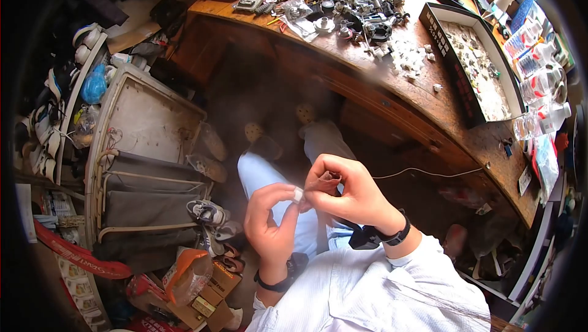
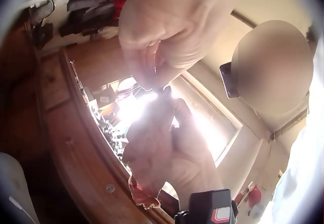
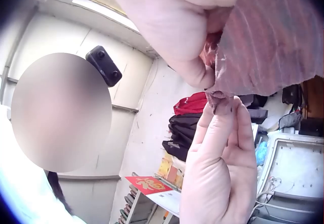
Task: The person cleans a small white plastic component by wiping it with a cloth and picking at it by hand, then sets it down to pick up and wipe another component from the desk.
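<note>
Over the lap, my two hands meet at the fingertips. My left hand (image 1: 268,222) pinches a small white piece (image 1: 298,195) between thumb and forefinger; its exact kind I cannot tell. My right hand (image 1: 352,194) grips a crumpled reddish-brown striped cloth (image 1: 326,182) and brings a bit of it against the piece. In the right wrist view the cloth (image 3: 273,44) spreads out from under the right hand (image 3: 172,21), above the left hand's fingers (image 3: 217,133). A ragged red edge of cloth (image 2: 143,196) hangs below the right hand in the left wrist view.
The wooden desk (image 1: 404,96) ahead carries a heap of small metal and plastic parts (image 1: 367,11), white pieces (image 1: 409,56) and a black-rimmed box (image 1: 450,69) of small parts. Plastic bottles (image 1: 539,87) line its right side. A folded metal-framed chair (image 1: 147,167) and shoes (image 1: 208,212) lie left.
</note>
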`<state>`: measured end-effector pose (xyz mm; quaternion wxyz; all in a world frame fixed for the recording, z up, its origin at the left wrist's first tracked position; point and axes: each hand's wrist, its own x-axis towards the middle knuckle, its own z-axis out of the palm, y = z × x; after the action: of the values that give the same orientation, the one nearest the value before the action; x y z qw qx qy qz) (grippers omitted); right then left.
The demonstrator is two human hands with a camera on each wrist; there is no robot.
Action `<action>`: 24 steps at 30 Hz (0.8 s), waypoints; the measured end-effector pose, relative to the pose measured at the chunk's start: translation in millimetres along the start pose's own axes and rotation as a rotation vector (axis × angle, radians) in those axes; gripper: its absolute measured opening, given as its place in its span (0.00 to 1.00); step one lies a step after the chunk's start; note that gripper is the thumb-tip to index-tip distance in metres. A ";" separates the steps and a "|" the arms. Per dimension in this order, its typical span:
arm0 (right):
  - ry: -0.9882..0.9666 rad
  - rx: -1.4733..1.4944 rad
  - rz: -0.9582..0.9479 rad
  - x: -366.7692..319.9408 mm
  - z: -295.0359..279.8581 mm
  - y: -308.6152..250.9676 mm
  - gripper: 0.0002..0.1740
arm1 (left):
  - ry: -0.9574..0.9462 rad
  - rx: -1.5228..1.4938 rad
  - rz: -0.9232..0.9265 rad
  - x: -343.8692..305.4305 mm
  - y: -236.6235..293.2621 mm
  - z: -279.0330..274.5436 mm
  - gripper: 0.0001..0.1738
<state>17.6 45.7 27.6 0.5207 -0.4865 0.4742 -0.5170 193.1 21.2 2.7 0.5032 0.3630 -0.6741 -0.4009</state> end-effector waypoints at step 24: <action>-0.127 0.124 0.142 2.3 -7.7 -1.1 0.04 | -0.167 0.176 0.332 16.0 -0.9 -11.0 0.16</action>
<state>9.9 43.4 28.2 0.6142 -0.4505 0.4406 -0.4752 200.2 4.7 10.0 0.4710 0.2549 -0.7965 -0.2807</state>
